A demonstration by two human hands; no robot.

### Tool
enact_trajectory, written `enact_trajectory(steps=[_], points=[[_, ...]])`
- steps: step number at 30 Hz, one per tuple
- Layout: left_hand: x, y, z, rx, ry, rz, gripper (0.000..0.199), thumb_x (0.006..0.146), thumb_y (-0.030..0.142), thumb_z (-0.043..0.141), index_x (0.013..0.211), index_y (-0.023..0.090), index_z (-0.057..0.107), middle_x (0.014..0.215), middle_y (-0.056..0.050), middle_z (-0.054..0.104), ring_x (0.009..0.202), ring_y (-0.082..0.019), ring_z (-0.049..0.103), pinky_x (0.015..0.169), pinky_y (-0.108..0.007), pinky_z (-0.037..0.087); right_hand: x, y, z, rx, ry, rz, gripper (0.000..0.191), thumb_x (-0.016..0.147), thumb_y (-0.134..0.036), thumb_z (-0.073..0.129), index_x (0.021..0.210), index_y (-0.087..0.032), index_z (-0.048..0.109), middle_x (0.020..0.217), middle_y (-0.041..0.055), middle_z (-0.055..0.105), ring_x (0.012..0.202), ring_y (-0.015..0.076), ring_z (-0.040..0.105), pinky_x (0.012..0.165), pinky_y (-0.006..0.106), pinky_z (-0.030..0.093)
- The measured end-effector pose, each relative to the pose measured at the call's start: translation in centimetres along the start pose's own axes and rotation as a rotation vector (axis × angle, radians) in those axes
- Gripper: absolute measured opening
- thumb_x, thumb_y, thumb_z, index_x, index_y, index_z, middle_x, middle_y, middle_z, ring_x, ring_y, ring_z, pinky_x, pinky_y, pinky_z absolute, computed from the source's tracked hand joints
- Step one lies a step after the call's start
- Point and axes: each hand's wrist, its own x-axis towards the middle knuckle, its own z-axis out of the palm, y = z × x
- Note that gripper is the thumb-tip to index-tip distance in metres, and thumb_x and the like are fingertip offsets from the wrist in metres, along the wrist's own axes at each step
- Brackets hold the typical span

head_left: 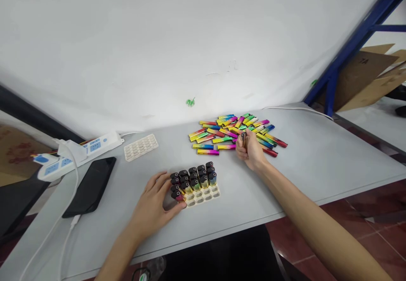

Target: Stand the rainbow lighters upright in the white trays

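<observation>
Several black-topped colored tubes [195, 181] stand upright in a cream tray [207, 195], whose front slots are bare. My left hand [155, 207] rests at the tray's left side, fingers apart, with the thumb at the front left corner beside a magenta tube. My right hand [249, 149] is closed around a dark-ended tube [244, 138], at the front edge of a spread pile of shiny multicolored tubes [222, 133]. Most of the held tube is hidden by the fingers.
A second cream tray [141, 147] lies at the back left, its slots bare. Further left are a white power strip [95, 146], a black phone [90, 186] and white cables. A blue metal frame [331, 88] and cardboard boxes [358, 78] stand at the right.
</observation>
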Motion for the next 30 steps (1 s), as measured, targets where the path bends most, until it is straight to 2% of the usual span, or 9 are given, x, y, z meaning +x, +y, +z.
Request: enact_trajectory(steps=[3,9,14,19,25,30], points=[[-0.05,0.02,-0.03,-0.001,0.003,-0.003,0.054,0.087,0.051,0.068,0.128,0.019,0.053,0.130,-0.013,0.061,0.131,-0.034,0.049,0.102,-0.049,0.052,0.04,0.13,-0.10,-0.007,-0.002,-0.004,0.058,0.097,-0.060,0.037,0.054,-0.021,0.040,0.044,-0.0064,0.025,0.037,0.0067,0.018,0.037,0.022,0.013],[0.02,0.09,-0.03,-0.011,0.004,-0.011,0.054,0.087,0.050,0.067,0.129,0.019,0.053,0.129,-0.012,0.062,0.130,-0.034,0.050,0.102,-0.050,0.052,-0.06,-0.06,0.25,-0.009,0.036,-0.008,0.050,0.095,-0.049,0.037,0.053,-0.022,0.036,0.042,-0.0054,0.024,0.036,0.0078,0.016,0.037,0.022,0.011],[0.05,0.07,0.04,-0.025,-0.001,-0.019,0.053,0.087,0.050,0.068,0.128,0.020,0.054,0.130,-0.013,0.062,0.130,-0.034,0.050,0.101,-0.050,0.053,0.03,0.09,0.14,-0.034,0.038,-0.027,0.051,0.094,-0.056,0.042,0.055,-0.023,0.037,0.043,-0.0056,0.025,0.036,0.0078,0.017,0.037,0.023,0.013],[0.02,0.10,-0.03,-0.018,-0.009,-0.014,0.052,0.088,0.049,0.067,0.128,0.018,0.054,0.129,-0.013,0.062,0.131,-0.034,0.049,0.102,-0.050,0.052,0.15,0.43,-0.13,-0.061,-0.002,-0.056,0.061,0.093,-0.072,0.038,0.059,-0.022,0.042,0.045,-0.0057,0.028,0.037,0.0074,0.020,0.039,0.024,0.015],[0.14,0.19,-0.03,-0.011,0.005,-0.011,0.053,0.088,0.050,0.066,0.127,0.017,0.054,0.129,-0.013,0.062,0.130,-0.034,0.049,0.102,-0.049,0.052,0.22,0.56,0.06,-0.176,0.090,-0.121,0.060,0.089,-0.075,0.047,0.068,-0.019,0.058,0.054,-0.0025,0.043,0.042,0.0083,0.034,0.038,0.024,0.022],[0.14,0.11,0.10,-0.041,0.010,-0.022,0.052,0.086,0.049,0.068,0.127,0.019,0.056,0.130,-0.012,0.062,0.130,-0.033,0.050,0.103,-0.049,0.052,0.26,0.89,0.16,-0.265,0.112,-0.168,0.060,0.085,-0.077,0.053,0.073,-0.019,0.063,0.060,-0.0004,0.052,0.047,0.0106,0.043,0.039,0.025,0.031]])
